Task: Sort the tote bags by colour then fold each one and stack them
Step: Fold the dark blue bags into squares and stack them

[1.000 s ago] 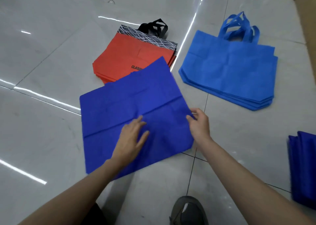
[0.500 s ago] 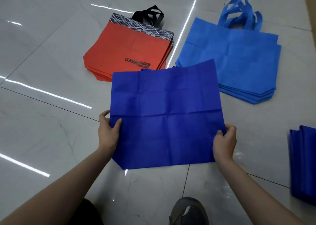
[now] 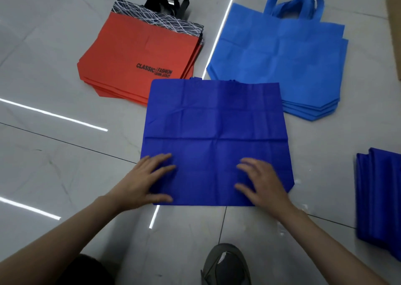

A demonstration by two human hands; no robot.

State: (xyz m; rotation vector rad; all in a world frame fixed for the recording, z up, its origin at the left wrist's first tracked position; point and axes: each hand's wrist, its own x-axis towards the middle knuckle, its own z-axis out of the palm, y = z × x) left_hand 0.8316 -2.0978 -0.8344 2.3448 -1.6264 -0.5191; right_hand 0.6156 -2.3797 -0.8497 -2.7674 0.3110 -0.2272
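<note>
Left hand (image 3: 145,181) and right hand (image 3: 263,182), both spread flat and gripping nothing, press the dark blue tote (image 3: 214,137) on the floor (image 3: 54,154). Orange stack (image 3: 138,57) and light blue stack (image 3: 277,61) appear sorted; folding evidently remains.
</note>
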